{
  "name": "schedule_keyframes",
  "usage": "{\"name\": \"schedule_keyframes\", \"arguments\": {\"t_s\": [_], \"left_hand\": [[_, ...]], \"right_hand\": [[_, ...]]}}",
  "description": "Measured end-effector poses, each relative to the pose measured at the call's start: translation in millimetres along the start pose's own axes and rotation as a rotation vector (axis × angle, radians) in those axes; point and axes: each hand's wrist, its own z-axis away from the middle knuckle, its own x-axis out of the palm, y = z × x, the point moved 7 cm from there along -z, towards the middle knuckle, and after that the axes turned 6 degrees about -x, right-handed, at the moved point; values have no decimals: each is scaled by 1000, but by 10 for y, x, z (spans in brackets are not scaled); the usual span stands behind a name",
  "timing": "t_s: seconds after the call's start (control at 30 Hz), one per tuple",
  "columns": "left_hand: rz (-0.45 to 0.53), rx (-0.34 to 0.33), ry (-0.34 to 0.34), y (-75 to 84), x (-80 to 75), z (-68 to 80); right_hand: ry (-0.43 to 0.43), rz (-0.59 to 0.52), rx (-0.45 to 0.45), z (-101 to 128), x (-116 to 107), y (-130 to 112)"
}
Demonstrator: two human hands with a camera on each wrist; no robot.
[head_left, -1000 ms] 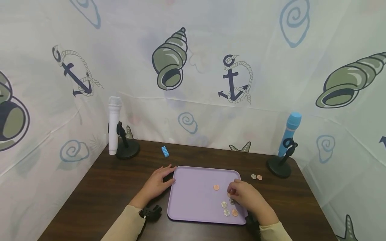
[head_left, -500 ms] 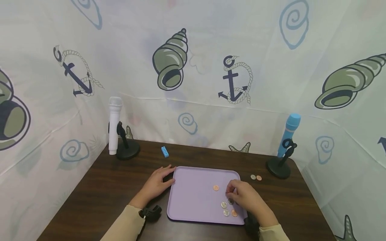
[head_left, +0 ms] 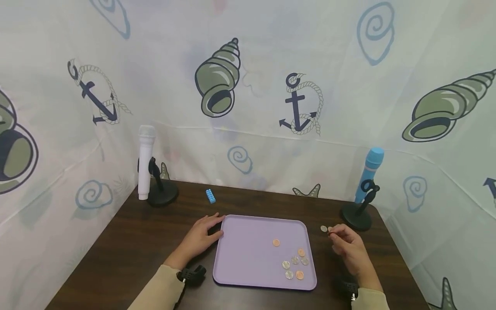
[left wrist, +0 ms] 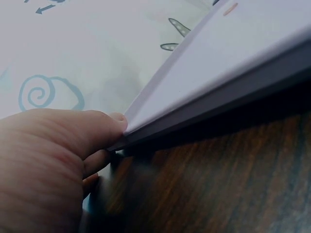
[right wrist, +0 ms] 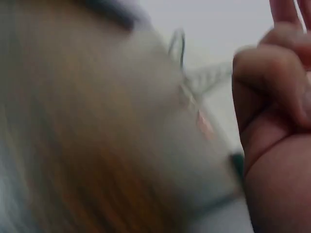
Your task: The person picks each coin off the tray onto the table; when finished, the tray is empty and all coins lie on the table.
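A lilac tray (head_left: 248, 254) lies on the dark wooden table (head_left: 128, 245). Near its right side sit one copper coin (head_left: 276, 243) and a cluster of several silver and copper coins (head_left: 295, 262). My left hand (head_left: 201, 237) rests flat on the table, its thumb (left wrist: 109, 127) against the tray's left edge (left wrist: 194, 121). My right hand (head_left: 336, 235) is on the table right of the tray, fingertips pinched on a coin (head_left: 330, 229) beside a silver coin (head_left: 323, 228). The right wrist view is blurred and shows only curled fingers (right wrist: 272, 92).
A blue toy brick (head_left: 211, 196) lies behind the tray. A white microphone on a black stand (head_left: 146, 165) stands at the back left and a blue one (head_left: 368, 181) at the back right, close to my right hand. Printed fabric walls enclose the table.
My right hand left the coin cluster on the tray and moved right onto the table, to the two loose coins. The cluster has gained coins. My left hand has not moved.
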Motion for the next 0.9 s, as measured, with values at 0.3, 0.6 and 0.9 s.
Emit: {"name": "schedule_keyframes", "arguments": {"t_s": [0.3, 0.6, 0.9], "left_hand": [[-30, -4, -9, -11, -33, -21], [4, -24, -14, 3, -29, -25], [-2, -10, -7, -3, -19, -25]], "right_hand": [[287, -15, 47, 148, -387, 172], [647, 310, 270, 243, -708, 151], [606, 360, 338, 235, -733, 252]]}}
